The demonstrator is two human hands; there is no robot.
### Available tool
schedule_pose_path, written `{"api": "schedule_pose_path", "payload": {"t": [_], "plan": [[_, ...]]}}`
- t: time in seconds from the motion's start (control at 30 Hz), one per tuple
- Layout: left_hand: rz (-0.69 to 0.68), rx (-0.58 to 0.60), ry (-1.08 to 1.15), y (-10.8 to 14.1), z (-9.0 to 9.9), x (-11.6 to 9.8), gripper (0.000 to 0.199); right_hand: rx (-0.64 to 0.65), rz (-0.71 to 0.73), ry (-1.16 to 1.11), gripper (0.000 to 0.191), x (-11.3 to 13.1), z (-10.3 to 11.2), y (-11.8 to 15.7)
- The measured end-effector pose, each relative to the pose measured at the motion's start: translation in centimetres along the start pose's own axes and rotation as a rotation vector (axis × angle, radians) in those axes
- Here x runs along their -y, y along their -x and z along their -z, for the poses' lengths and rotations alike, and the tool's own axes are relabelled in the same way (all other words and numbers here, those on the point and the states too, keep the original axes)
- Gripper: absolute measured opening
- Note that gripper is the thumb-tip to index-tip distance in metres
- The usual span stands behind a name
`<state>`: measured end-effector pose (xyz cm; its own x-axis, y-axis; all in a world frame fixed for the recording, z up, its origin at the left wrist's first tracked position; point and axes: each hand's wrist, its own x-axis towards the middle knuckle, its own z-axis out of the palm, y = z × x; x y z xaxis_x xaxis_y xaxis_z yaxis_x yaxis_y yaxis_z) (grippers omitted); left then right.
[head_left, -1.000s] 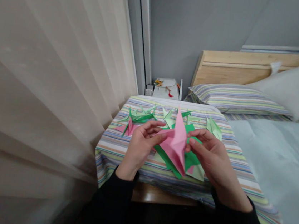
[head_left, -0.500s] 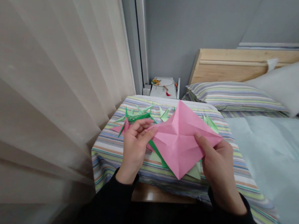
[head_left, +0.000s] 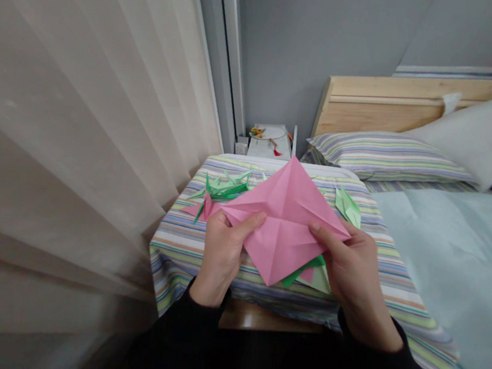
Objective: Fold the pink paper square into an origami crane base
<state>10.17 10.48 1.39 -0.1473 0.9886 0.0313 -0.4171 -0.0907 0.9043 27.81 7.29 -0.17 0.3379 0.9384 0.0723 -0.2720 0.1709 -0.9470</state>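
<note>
Head view: our left hand (head_left: 223, 256) and right hand (head_left: 358, 268) gripped a pink sheet (head_left: 282, 212) that partly hid green paper (head_left: 305, 270) on the cloth-covered bench (head_left: 184, 239) beside the bed (head_left: 437, 254).

i could cross the bench (head_left: 397, 296) at far right, but pink paper (head_left: 282, 200) blocks its middle, green origami (head_left: 227, 191) its left.

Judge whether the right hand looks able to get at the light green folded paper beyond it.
Probably yes: the light green folded paper lies just beyond the right hand, mostly uncovered, though that hand holds the pink sheet.
</note>
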Motion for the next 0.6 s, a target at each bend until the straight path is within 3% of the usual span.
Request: {"api": "schedule_pose_path", "payload": {"t": [0.3,0.5,0.6], "plan": [[-0.097,-0.087,-0.058,0.5,0.1,-0.3,0.036,0.038,-0.027,0.075,0.027,0.6,0.7,-0.1],[-0.202,-0.109,-0.132,0.1,0.9,-0.4,0.033,0.249,0.050,0.228,0.036,2.0,1.3,0.1],[-0.123,-0.006,-0.240,0.2,1.3,-0.9,0.032,0.354,0.038,0.332,0.023,2.9,1.2,0.4]]}}
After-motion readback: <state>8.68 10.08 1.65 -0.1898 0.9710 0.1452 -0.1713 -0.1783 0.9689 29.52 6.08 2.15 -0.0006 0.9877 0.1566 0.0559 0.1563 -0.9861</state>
